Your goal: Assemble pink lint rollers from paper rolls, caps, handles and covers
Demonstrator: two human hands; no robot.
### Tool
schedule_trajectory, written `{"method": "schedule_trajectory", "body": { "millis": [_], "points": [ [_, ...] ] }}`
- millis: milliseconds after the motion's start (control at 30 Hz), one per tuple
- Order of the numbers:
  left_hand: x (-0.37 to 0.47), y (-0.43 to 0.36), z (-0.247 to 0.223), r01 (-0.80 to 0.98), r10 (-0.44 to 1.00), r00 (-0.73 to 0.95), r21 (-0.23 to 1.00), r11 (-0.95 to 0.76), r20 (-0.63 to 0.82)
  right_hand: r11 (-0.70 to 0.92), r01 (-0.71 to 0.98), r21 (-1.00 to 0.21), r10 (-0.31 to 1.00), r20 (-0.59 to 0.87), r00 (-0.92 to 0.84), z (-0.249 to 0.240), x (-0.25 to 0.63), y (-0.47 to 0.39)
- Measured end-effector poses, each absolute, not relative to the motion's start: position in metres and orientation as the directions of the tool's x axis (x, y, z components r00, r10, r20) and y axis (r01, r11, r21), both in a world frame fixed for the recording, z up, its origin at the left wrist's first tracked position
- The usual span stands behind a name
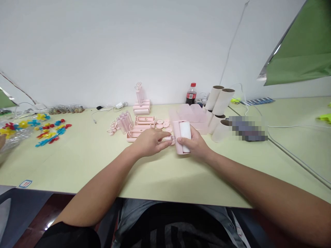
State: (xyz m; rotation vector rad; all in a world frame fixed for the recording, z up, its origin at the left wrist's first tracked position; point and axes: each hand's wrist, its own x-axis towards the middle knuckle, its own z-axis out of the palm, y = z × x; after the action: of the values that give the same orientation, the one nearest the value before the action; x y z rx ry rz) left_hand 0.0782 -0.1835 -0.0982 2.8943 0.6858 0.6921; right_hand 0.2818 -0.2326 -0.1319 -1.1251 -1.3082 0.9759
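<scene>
My right hand point(198, 144) is closed around a pink plastic case with a white curved panel point(185, 135), tilted upright above the table. To its left, my left hand point(150, 142) holds a small clear tube point(168, 138) between thumb and fingers. The tube's end points at the case's left side; whether they touch I cannot tell. Beyond my left hand lie pink open case parts point(145, 119) and several round pink discs point(160, 124). Several clear pink tubes point(124, 122) stand bundled beside heart-shaped pink pieces point(112, 128).
Behind my right hand are translucent pink boxes point(190, 112), several cardboard tubes point(222, 130) and a cola bottle point(191, 94). A pink assembled set point(141, 107) stands near the wall. Colourful plastic parts point(53, 132) lie left, near another person's hand point(2, 140). Cables point(292, 151) cross the right side.
</scene>
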Motion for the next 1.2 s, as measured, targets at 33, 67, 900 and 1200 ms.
{"method": "schedule_trajectory", "body": {
  "millis": [33,67,900,1200],
  "points": [
    [0.078,-0.184,-0.098,0.403,0.444,0.798,0.187,-0.896,0.408,0.208,0.073,-0.975,0.976,0.212,0.049,-0.132,0.282,-0.233],
    [0.078,-0.184,-0.098,0.400,0.443,0.799,0.190,-0.897,0.407,0.207,0.073,-0.976,0.976,0.210,0.049,-0.132,0.282,-0.233],
    [0.082,-0.185,-0.104,0.435,0.452,0.791,0.141,-0.889,0.411,0.190,0.000,-0.982,0.982,0.190,0.014,-0.140,0.279,-0.233],
    [0.080,-0.185,-0.101,0.431,0.476,0.760,0.204,-0.879,0.442,0.193,0.051,-0.980,0.980,0.195,0.045,-0.127,0.281,-0.234]
  ]
}}
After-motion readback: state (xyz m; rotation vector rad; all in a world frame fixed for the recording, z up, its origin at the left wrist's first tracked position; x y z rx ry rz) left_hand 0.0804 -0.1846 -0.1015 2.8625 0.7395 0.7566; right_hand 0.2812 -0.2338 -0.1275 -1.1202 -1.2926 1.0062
